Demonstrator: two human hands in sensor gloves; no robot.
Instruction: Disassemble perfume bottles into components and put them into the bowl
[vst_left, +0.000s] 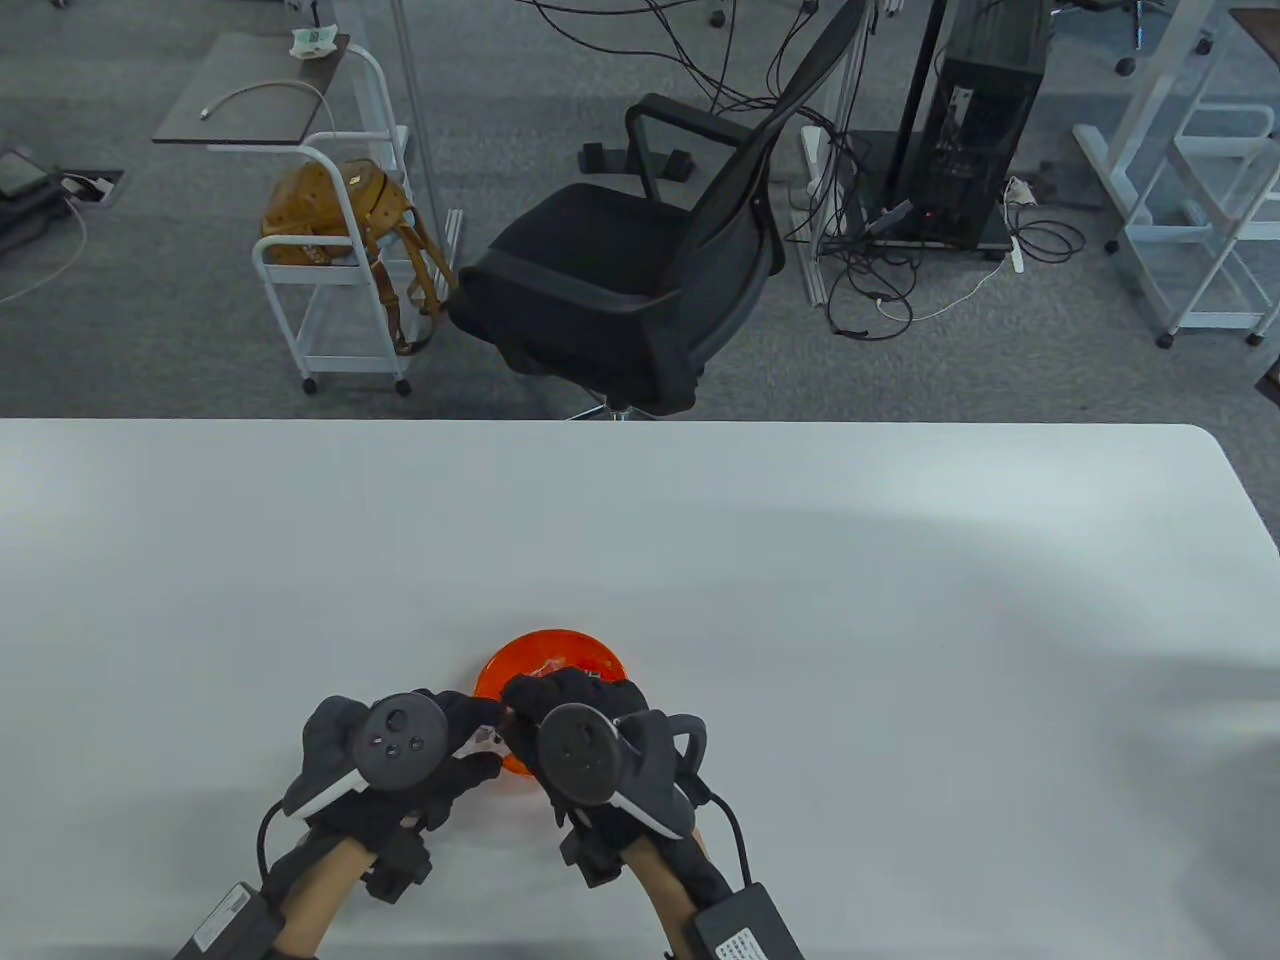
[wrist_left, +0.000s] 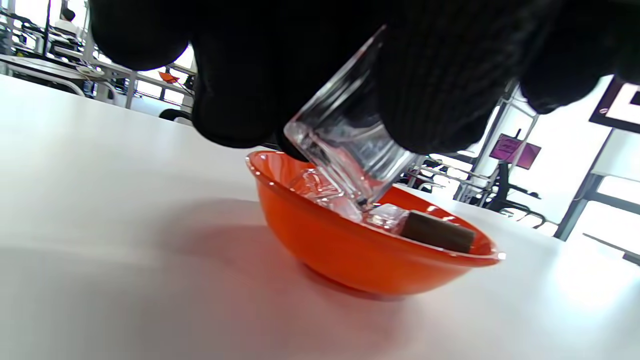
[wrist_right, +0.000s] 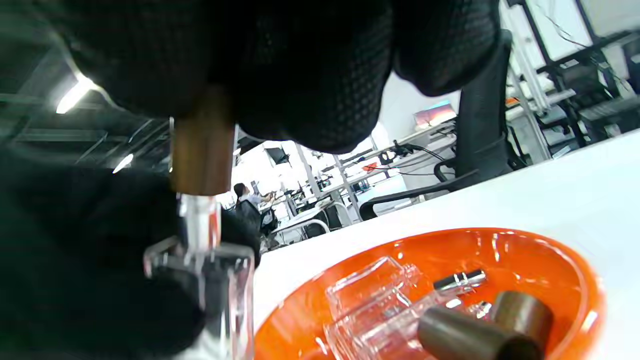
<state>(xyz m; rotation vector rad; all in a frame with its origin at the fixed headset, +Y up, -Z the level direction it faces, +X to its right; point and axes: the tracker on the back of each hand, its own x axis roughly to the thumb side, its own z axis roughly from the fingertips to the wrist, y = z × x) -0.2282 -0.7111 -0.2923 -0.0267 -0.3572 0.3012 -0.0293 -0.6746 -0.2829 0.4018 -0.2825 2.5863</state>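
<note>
White and wide, the desk (vst_left: 700, 540) carries an orange bowl (vst_left: 560, 655) near its front edge, with an office chair (vst_left: 640, 270) and cables on the carpet beyond. Both gloved hands meet just at the bowl's near rim: the left hand (vst_left: 420, 750) wraps its fingers round a clear glass perfume bottle (wrist_left: 345, 150), tilted over the bowl, while the right hand (vst_left: 580, 735) pinches the bronze cap (wrist_right: 202, 150) that sits on the bottle's neck. Glass bodies (wrist_right: 372, 300) and two dark caps (wrist_right: 470, 335) already lie in the bowl. The step in hand looks like pulling the cap off. To do it well, the left hand should keep the glass steady and not squeeze on its slick faces alone, and the right should draw the cap straight along the neck, with a slight twist if it sticks, not sideways. Working low over the bowl means a slipped part would likely land inside.
</note>
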